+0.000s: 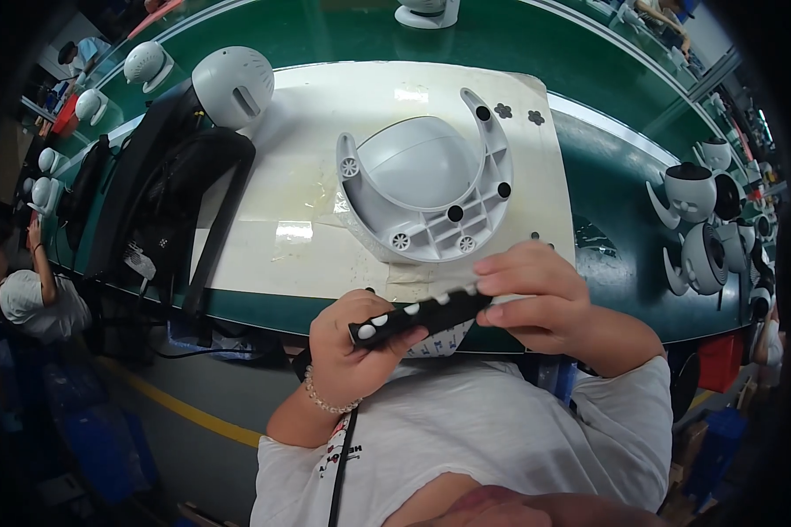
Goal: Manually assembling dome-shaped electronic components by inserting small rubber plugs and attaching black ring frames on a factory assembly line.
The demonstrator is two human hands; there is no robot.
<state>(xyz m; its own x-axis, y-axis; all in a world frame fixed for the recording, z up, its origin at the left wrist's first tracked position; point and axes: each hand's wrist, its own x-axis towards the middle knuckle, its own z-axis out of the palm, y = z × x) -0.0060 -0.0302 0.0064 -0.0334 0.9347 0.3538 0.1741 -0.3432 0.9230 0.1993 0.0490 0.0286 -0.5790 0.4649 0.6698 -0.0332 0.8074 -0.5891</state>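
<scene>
My left hand [356,338] is closed around one end of a black strip [426,309] with a row of white round spots along it. At the strip's other end, my right hand [540,294] pinches with thumb and fingers; its fingertips are slightly blurred. Just beyond my hands, a white plastic device [422,162] lies with its ribbed, crescent-shaped base facing up. Black round pads [454,213] sit on three spots of that base, while other round sockets, such as a spoked one [401,241], show bare plastic. Neither hand touches the device.
A pale work sheet [299,193] lies under the device on the green table [620,211]. To the left are a white rounded unit [233,88] and a black bag-like item [163,193]. More white units [703,255] stand at the right. Co-workers [44,290] are at the edges.
</scene>
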